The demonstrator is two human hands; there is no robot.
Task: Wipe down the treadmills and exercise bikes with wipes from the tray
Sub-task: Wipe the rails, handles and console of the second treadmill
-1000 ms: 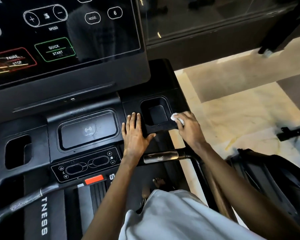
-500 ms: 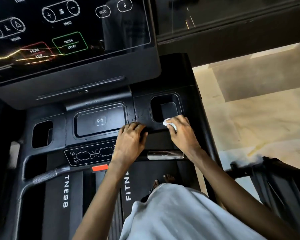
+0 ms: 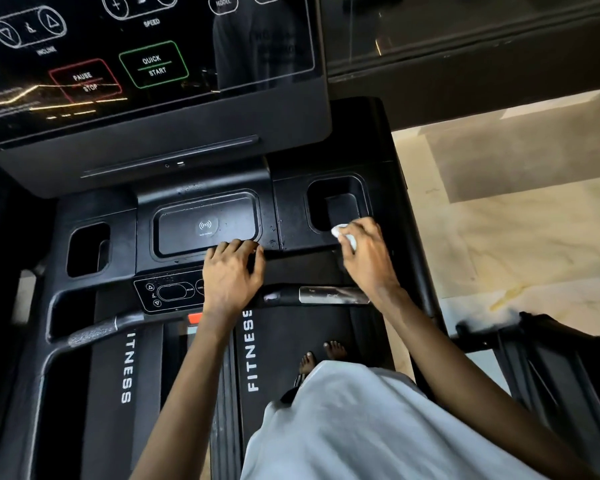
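Head | right hand [image 3: 368,258] grips wipe [image 3: 338,231], mostly hidden | display [image 3: 153,64] top cut off

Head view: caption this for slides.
Right hand holds a crumpled white wipe at the right cup-holder rim of the black treadmill console; left hand rests by the wireless charging pad.

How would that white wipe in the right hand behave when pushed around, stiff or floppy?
Probably floppy: the wipe is bunched into a small wad under the fingers of the right hand. Likely very light, since fingertips alone hold it. It should slide easily on the smooth console.
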